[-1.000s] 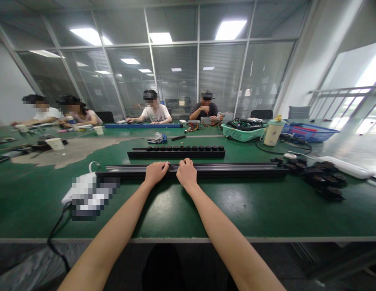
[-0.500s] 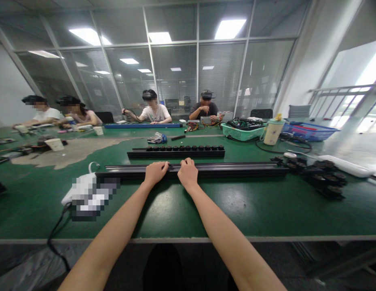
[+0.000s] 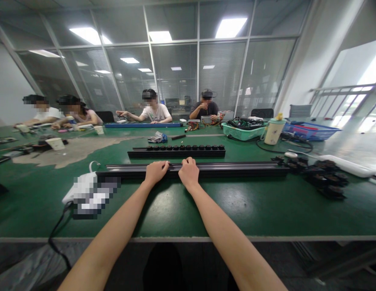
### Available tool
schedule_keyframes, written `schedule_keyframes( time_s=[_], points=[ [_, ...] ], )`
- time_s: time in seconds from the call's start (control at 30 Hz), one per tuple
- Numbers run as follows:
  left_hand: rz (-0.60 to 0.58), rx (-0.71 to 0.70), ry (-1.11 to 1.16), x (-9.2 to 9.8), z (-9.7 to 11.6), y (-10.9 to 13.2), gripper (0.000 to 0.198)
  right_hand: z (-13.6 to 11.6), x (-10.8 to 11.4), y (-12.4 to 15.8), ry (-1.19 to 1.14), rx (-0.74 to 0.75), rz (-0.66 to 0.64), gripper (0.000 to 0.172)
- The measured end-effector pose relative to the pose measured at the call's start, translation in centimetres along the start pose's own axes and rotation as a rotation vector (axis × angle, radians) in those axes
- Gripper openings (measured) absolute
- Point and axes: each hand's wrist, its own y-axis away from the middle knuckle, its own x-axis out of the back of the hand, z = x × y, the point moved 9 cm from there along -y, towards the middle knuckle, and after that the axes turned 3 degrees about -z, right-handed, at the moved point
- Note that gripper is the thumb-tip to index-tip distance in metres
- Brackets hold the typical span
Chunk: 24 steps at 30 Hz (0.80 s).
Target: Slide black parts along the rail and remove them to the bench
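A long black rail (image 3: 236, 169) lies across the green table (image 3: 176, 210) in front of me. My left hand (image 3: 155, 172) and my right hand (image 3: 189, 173) rest side by side on its middle, fingers curled over its top edge and gripping it. Behind it lies a shorter black rail (image 3: 176, 152) with a row of black round parts set in it. A pile of loose black parts (image 3: 321, 178) sits at the long rail's right end.
A white device with a black cable (image 3: 85, 190) lies at the left. Farther back stand a green basket (image 3: 242, 131), a cream jug (image 3: 273, 130) and a blue basket (image 3: 309, 131). Several other people sit working at the far side.
My hands stay on the long rail, the right one shifted very slightly right. A person at the far side has stretched an arm out to the left.
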Motion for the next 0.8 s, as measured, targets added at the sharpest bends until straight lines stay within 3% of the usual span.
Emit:
schedule_keyframes(
  time_s=[0.47,0.8],
  points=[
    [-0.009,0.013,-0.014,-0.03,0.05,0.04,0.047,0.23,0.36,0.01,0.010,-0.002,0.089,0.029],
    [-0.006,0.012,-0.004,0.00,0.02,0.01,0.046,0.22,0.39,-0.09,0.003,-0.004,0.083,0.028]
  ],
)
